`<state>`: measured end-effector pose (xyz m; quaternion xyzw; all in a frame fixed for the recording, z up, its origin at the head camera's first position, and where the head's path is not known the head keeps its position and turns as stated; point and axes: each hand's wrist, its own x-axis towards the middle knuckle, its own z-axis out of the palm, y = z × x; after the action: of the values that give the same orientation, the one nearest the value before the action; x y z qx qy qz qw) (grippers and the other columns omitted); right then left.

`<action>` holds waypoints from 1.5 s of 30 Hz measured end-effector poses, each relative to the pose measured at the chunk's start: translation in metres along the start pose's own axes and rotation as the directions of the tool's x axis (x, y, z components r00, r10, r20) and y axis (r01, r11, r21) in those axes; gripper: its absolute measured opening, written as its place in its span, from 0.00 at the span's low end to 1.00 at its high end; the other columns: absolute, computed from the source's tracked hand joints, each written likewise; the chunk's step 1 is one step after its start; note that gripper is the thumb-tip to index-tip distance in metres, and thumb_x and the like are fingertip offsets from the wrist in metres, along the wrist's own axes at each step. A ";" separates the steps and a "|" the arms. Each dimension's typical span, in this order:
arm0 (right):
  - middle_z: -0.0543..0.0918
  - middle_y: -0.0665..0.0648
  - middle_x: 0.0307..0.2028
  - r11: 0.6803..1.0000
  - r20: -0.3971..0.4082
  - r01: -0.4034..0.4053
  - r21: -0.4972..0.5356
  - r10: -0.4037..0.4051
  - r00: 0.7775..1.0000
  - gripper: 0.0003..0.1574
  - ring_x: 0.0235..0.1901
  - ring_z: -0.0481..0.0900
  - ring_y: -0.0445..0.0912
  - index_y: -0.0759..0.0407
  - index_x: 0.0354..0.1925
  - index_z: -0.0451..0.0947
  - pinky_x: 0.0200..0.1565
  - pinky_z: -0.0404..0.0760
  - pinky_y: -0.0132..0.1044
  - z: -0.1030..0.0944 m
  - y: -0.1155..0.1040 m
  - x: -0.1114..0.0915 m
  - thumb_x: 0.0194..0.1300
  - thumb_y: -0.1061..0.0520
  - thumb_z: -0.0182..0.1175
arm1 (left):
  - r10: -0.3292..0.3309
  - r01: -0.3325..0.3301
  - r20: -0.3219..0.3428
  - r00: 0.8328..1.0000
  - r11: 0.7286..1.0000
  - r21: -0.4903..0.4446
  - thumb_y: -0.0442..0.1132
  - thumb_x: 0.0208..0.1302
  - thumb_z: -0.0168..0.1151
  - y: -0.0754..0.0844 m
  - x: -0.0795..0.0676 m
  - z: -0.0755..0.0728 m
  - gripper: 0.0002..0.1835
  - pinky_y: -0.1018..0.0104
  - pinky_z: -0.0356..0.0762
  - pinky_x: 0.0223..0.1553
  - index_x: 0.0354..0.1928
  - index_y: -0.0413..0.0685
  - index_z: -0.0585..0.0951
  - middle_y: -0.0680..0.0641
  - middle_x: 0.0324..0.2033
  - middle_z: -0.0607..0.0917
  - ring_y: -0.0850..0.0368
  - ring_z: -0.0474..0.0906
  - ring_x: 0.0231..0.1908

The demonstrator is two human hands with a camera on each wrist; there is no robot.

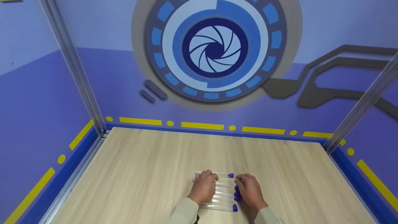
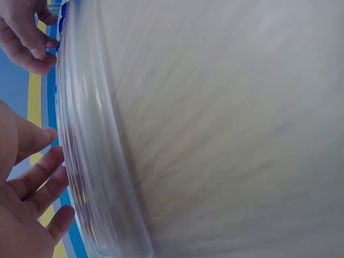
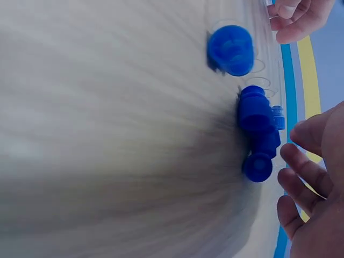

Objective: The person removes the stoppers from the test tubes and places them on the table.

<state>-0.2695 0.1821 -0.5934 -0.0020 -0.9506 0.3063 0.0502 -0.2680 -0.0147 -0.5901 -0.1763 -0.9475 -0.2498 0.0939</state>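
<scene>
Several clear test tubes (image 1: 223, 195) lie side by side on the wooden table. The nearest tube has a blue cap (image 1: 235, 207) at its right end, and so does the farthest one (image 1: 231, 175). Between these two, loose blue caps (image 3: 255, 115) are clustered by the uncapped tube mouths. My left hand (image 1: 203, 186) is over the tubes' left part, fingers spread and slightly bent; whether they touch the glass-clear tubes is unclear. Just right of the caps, my right hand (image 1: 251, 191) has relaxed fingers, with nothing visible between them.
The light wooden tabletop (image 1: 149, 161) extends around the tubes. Blue-purple printed panels (image 1: 118, 90) enclose it at the back and sides. Metal posts (image 1: 77, 68) stand at the back corners.
</scene>
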 end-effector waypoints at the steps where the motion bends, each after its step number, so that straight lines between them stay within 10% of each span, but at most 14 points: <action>1: 0.81 0.52 0.44 1.000 0.002 0.001 0.000 -0.001 1.000 0.11 0.46 0.76 0.46 0.56 0.46 0.81 0.50 0.75 0.47 0.000 -0.001 0.001 0.66 0.60 0.58 | -0.002 0.002 0.000 1.000 1.000 0.002 0.35 0.66 0.55 0.000 0.000 0.000 0.10 0.61 0.69 0.43 0.42 0.53 0.84 0.55 0.35 0.80 0.59 0.76 0.40; 20: 0.83 0.60 0.48 0.977 -0.010 0.151 -0.152 -0.155 0.988 0.16 0.49 0.78 0.58 0.58 0.47 0.83 0.52 0.73 0.59 0.003 -0.017 0.025 0.59 0.64 0.61 | 0.043 -0.042 -0.079 0.996 0.999 0.018 0.36 0.65 0.55 -0.005 0.001 -0.007 0.09 0.65 0.68 0.39 0.39 0.55 0.84 0.57 0.34 0.80 0.61 0.76 0.38; 45: 0.83 0.52 0.36 0.960 -0.002 0.162 -0.230 -0.167 0.986 0.08 0.41 0.79 0.51 0.54 0.35 0.83 0.45 0.73 0.53 0.012 -0.021 0.025 0.57 0.65 0.64 | -0.011 0.012 -0.053 0.999 0.999 0.030 0.38 0.67 0.53 -0.009 0.000 -0.008 0.09 0.66 0.67 0.42 0.41 0.55 0.83 0.57 0.37 0.80 0.61 0.75 0.41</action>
<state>-0.2947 0.1591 -0.5888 0.0680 -0.9758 0.1894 0.0850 -0.2705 -0.0260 -0.5869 -0.1627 -0.9493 -0.2405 0.1201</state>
